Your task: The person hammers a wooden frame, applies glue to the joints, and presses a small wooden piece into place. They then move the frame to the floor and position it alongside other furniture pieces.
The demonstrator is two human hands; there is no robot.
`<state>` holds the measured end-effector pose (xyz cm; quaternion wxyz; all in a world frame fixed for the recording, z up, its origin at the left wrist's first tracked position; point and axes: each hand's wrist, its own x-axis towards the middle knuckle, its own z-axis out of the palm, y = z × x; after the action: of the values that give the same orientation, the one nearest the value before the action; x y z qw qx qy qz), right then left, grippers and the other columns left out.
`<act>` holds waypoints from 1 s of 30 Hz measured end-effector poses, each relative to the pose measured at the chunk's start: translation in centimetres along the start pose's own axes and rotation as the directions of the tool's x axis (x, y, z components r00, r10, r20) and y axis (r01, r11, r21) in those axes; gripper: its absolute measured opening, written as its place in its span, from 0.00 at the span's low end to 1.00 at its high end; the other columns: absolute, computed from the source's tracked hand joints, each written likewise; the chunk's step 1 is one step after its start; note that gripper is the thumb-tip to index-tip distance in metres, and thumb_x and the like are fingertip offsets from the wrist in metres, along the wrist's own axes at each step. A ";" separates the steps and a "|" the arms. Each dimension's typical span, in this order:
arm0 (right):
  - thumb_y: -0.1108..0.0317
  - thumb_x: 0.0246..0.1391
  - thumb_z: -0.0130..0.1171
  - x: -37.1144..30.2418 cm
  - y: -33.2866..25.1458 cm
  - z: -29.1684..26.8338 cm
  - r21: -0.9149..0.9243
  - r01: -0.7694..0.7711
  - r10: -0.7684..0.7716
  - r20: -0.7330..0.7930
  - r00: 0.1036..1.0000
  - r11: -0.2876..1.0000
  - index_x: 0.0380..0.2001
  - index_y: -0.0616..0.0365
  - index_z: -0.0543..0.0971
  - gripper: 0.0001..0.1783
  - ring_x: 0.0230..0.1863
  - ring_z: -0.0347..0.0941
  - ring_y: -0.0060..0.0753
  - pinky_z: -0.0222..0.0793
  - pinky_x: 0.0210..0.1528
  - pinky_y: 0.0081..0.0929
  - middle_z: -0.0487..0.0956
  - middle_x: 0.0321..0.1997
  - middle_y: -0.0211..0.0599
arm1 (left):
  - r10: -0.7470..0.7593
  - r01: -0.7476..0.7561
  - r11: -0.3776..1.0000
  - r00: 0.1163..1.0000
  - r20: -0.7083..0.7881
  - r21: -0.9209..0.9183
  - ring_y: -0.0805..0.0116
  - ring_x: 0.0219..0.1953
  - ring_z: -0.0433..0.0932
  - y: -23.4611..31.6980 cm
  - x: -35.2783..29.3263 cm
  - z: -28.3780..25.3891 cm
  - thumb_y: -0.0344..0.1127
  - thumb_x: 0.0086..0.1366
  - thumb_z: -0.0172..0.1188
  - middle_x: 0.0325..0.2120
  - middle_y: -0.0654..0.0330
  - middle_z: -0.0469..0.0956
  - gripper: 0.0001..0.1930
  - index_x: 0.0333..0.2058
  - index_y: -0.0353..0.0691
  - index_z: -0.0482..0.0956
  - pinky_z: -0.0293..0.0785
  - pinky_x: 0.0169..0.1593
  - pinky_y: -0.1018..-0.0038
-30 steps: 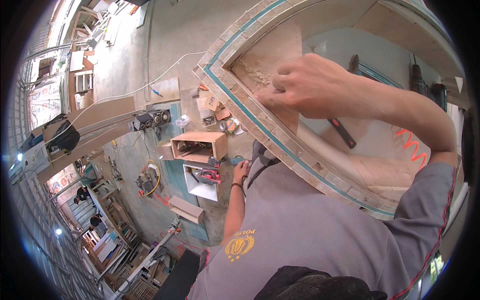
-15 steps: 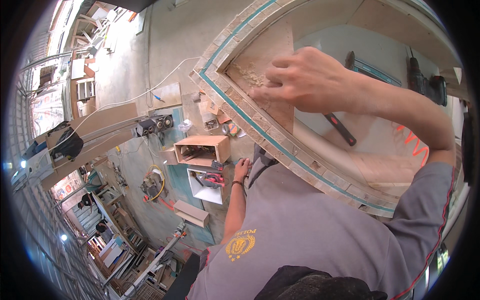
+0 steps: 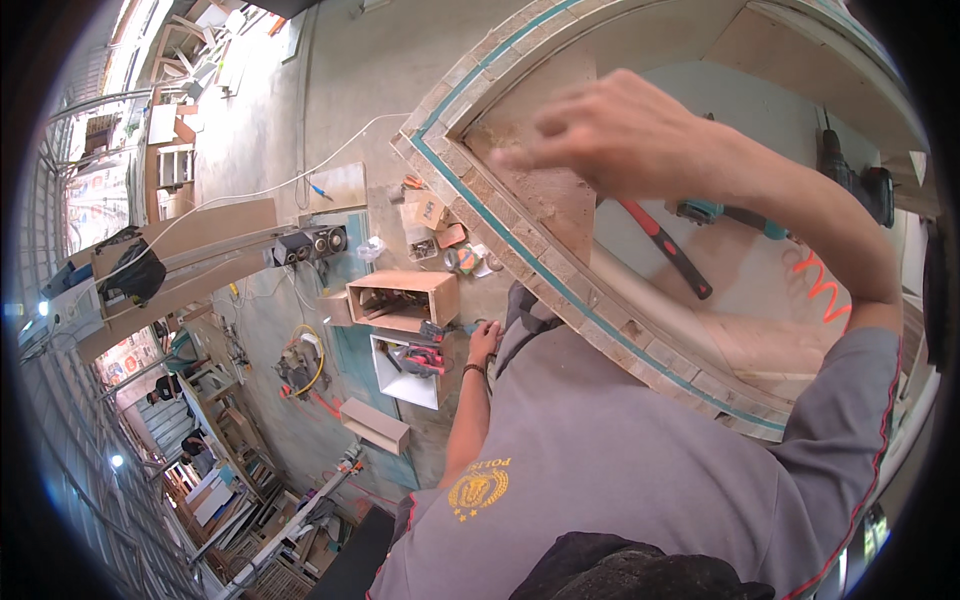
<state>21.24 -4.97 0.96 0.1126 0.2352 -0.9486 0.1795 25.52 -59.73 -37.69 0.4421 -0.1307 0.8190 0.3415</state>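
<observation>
Right hand (image 3: pixel 630 135), loosely curled and blurred, with a finger pointing down over a pale wooden panel (image 3: pixel 560 208); whether it grips or touches anything, I cannot tell. The panel fills the pointed left corner of a curved wooden frame (image 3: pixel 545 263) with a block rim and teal stripe. Left hand (image 3: pixel 484 342), fingers bent, hangs outside the frame's near edge; its grip is unclear. Inside the frame, right of the panel, lie a red-and-black handle (image 3: pixel 672 255), a teal-and-black tool (image 3: pixel 745 219) and, toward the right end, a cordless drill (image 3: pixel 836 168) and orange coiled hose (image 3: pixel 823 287). Beyond the left hand, a wooden box (image 3: pixel 410 281) stands near a white box (image 3: pixel 400 385) holding a red power tool (image 3: pixel 415 362).
</observation>
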 end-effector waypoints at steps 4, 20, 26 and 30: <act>0.68 0.54 0.64 1.6 0.3 2.0 -0.197 -0.142 0.174 0.154 0.973 0.970 0.61 0.36 0.79 0.30 0.40 0.80 0.30 0.76 0.30 0.28 0.80 0.30 0.26 | 0.035 -0.035 0.996 0.999 0.000 0.077 0.70 0.37 0.85 1.0 -1.0 0.5 0.45 0.73 0.62 0.40 0.54 0.87 0.20 0.53 0.36 0.82 0.80 0.38 0.75; 0.72 0.51 0.66 2.6 0.5 2.4 -0.164 0.009 0.003 0.073 0.997 0.986 0.55 0.31 0.84 0.28 0.44 0.81 0.29 0.77 0.30 0.29 0.81 0.33 0.26 | 0.020 -0.019 0.995 1.000 -0.013 0.101 0.71 0.38 0.84 1.2 -1.7 0.4 0.43 0.73 0.62 0.40 0.55 0.86 0.20 0.54 0.34 0.81 0.80 0.40 0.76; 0.71 0.49 0.68 1.8 0.9 0.6 -0.066 0.204 -0.193 0.142 0.971 0.977 0.53 0.31 0.85 0.27 0.44 0.81 0.27 0.77 0.30 0.28 0.82 0.34 0.24 | -0.044 0.044 0.990 0.999 -0.001 -0.131 0.68 0.39 0.85 -0.3 -0.4 0.1 0.44 0.73 0.62 0.40 0.55 0.86 0.20 0.54 0.34 0.81 0.81 0.41 0.75; 0.71 0.50 0.68 1.9 1.1 1.3 -0.046 0.128 -0.125 0.073 0.990 0.991 0.52 0.30 0.85 0.26 0.42 0.81 0.27 0.77 0.30 0.28 0.81 0.32 0.23 | -0.037 0.036 0.998 0.999 -0.025 -0.054 0.70 0.37 0.85 0.1 -0.6 0.4 0.43 0.73 0.62 0.39 0.55 0.86 0.19 0.54 0.34 0.81 0.80 0.39 0.75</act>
<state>18.92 -5.35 0.00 0.0966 0.2981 -0.9394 0.1394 26.08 -59.48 -37.31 0.4340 -0.1618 0.8128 0.3534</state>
